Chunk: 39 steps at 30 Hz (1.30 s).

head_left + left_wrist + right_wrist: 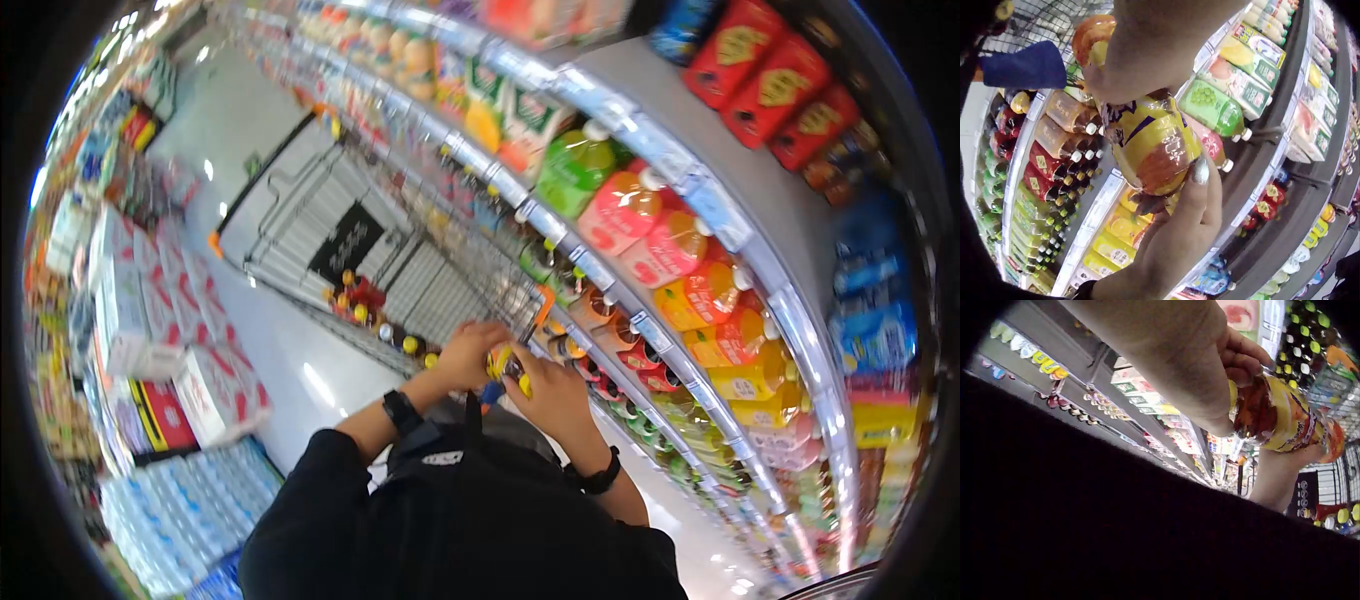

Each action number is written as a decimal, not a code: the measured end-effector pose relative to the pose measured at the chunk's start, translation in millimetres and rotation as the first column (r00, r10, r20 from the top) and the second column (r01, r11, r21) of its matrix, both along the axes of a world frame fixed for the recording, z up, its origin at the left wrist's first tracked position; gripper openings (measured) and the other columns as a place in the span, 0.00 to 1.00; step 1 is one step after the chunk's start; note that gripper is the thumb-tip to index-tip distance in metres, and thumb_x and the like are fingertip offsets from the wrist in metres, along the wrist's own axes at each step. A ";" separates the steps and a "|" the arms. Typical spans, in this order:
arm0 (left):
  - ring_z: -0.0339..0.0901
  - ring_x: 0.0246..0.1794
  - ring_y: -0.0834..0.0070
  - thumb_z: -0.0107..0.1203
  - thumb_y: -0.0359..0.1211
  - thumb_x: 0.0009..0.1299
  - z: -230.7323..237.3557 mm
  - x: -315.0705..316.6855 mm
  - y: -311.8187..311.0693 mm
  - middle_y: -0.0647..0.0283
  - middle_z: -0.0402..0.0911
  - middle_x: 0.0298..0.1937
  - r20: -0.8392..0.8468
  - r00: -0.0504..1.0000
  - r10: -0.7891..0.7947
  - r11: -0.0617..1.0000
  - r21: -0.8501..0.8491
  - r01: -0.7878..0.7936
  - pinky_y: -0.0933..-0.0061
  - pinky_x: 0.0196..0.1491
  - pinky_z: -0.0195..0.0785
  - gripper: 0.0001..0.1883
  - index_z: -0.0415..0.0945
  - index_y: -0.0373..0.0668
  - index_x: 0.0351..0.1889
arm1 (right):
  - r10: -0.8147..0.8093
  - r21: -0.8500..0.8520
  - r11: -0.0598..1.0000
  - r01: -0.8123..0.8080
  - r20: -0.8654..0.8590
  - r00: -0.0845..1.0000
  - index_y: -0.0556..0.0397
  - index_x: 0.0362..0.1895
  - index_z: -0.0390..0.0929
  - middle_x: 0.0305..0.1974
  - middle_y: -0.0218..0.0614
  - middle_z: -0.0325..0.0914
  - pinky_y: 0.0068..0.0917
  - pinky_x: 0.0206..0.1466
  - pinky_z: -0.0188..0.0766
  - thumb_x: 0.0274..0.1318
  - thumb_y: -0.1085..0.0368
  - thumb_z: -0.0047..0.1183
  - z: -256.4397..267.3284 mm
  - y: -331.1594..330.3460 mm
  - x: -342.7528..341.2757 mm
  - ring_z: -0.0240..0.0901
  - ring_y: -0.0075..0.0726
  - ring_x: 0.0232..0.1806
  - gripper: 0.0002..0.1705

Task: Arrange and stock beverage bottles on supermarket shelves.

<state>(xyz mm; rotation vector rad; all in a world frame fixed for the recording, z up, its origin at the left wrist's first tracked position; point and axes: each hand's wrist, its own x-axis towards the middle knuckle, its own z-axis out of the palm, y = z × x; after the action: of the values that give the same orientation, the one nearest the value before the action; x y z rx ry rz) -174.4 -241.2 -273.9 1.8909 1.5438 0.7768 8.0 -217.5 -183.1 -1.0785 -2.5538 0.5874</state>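
Observation:
A plastic drink bottle with amber liquid and a yellow label is held between both hands in front of the body, just over the near end of a shopping cart. My left hand grips it toward the base end. My right hand holds the cap end, its fingers and thumb curled round the neck. In the right wrist view the bottle lies tilted, a bit of yellow cap showing beside the right hand. Several capped bottles lie along the cart's left side.
Shelves of juice bottles and cartons run close along the right. On the left stand stacked white boxes and shrink-wrapped water bottles. A blue item hangs at the cart's near end. The aisle floor shows left of the cart.

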 end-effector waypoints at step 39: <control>0.79 0.38 0.52 0.53 0.36 0.64 -230.2 -380.5 23.1 0.49 0.80 0.36 -0.396 0.890 0.229 0.672 -0.597 -0.438 0.56 0.39 0.74 0.16 0.71 0.39 0.46 | 0.087 -0.466 0.872 0.149 0.446 0.891 0.50 0.53 0.66 0.28 0.48 0.79 0.47 0.33 0.73 0.50 0.56 0.49 -311.1 42.7 -369.2 0.77 0.55 0.32 0.26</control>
<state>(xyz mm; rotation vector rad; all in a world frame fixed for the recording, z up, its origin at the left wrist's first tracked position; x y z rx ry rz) -554.9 -218.2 -504.1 1.2049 2.0425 0.0103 -361.2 -174.8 -494.2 -1.5883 -2.8457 1.1426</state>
